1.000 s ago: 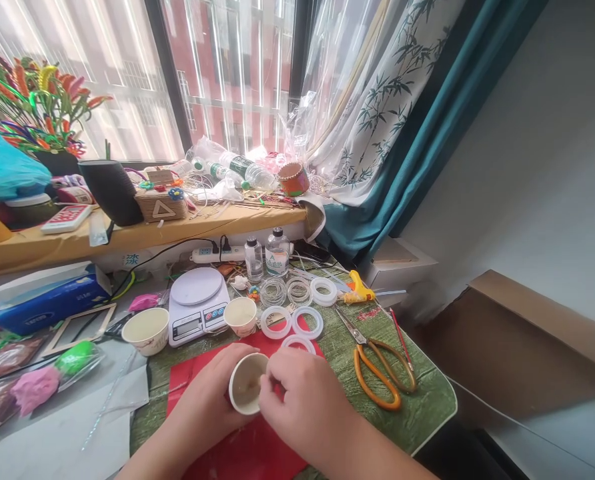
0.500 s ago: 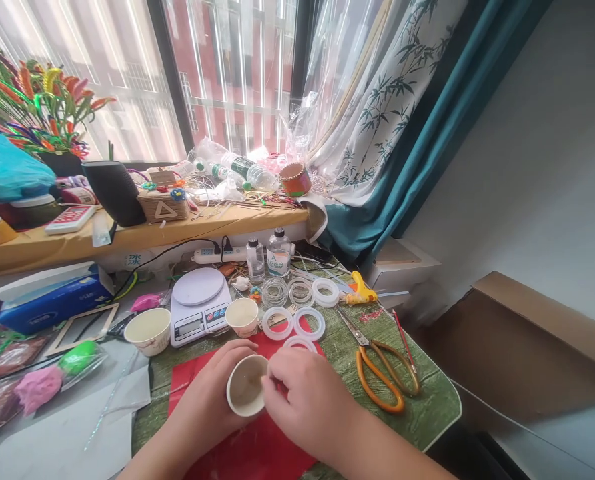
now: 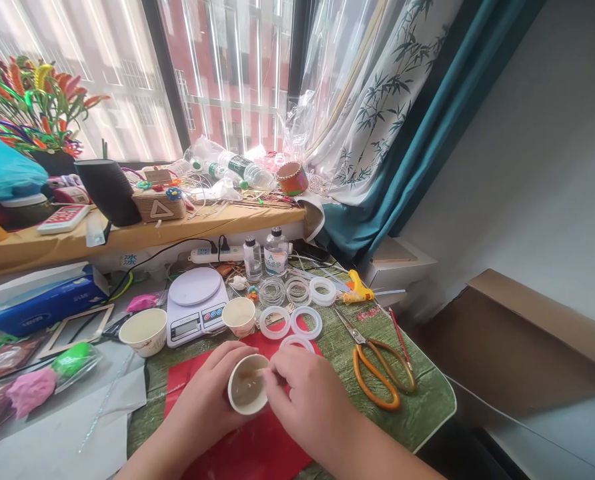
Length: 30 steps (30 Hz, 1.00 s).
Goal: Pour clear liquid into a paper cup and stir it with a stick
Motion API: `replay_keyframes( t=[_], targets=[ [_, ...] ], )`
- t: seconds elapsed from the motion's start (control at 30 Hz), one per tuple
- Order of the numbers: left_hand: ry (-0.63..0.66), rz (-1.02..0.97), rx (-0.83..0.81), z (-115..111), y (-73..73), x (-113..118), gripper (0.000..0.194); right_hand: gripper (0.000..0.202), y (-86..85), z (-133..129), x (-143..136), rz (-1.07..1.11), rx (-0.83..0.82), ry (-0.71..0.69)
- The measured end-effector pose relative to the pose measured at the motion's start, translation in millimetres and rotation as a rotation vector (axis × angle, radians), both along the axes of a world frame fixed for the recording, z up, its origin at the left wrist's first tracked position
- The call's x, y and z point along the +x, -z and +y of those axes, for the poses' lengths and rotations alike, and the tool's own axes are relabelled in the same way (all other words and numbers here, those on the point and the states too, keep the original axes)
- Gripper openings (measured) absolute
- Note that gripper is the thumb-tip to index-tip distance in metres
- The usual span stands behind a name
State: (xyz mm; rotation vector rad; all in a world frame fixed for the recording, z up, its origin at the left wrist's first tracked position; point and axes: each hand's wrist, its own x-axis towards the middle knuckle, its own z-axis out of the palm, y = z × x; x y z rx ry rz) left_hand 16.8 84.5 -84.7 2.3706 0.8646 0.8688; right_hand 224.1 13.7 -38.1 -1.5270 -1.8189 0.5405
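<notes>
A paper cup (image 3: 248,404) with a cloudy liquid in it is tilted a little toward the camera above a red sheet (image 3: 247,450). My left hand (image 3: 212,390) is wrapped round the cup's left side. At the cup's right rim, the fingers of my right hand (image 3: 305,393) pinch a thin stick (image 3: 259,373) that reaches into the liquid. Just beyond my hands lie white ring moulds (image 3: 274,323), one of them partly hidden by my right hand. Another paper cup (image 3: 239,316) stands beside a white kitchen scale (image 3: 196,287).
Orange-handled scissors (image 3: 377,373), a red pencil (image 3: 400,339) and a yellow glue gun (image 3: 358,287) lie at the right. Two clear bottles (image 3: 276,257) stand at the back. A wide paper cup (image 3: 144,332), bagged clay (image 3: 32,392) and a blue box (image 3: 47,300) are at the left.
My right fingers have shifted slightly at the cup's rim, and the stick between them now shows more clearly. The whole view has moved a little.
</notes>
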Motion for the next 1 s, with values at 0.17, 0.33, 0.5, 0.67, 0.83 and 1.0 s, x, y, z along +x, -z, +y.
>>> replay_keyframes(
  t=[0.17,0.33,0.5,0.67,0.83,1.0],
  targets=[
    [-0.018,-0.017,0.01,-0.3,0.6,0.2,0.045,0.033,-0.5,-0.6,2.1,0.0,-0.01,0.001],
    [-0.021,-0.011,0.01,-1.2,-3.7,1.5,0.042,0.031,-1.7,0.0,2.0,0.009,-0.021,0.023],
    [-0.007,0.006,0.012,-2.2,-3.1,0.7,0.043,0.031,-6.5,1.5,4.7,0.014,-0.045,0.038],
    [-0.05,0.014,0.04,-0.3,1.7,-1.3,0.048,0.031,-10.4,2.0,7.5,0.028,-0.065,0.028],
    [-0.109,-0.02,-0.088,-4.3,-2.1,0.7,0.049,0.031,-9.3,2.2,7.8,0.024,-0.054,0.042],
    [-0.116,-0.022,-0.143,-8.3,-7.3,3.2,0.043,0.03,-9.4,1.6,8.5,0.028,-0.095,0.07]
  ],
)
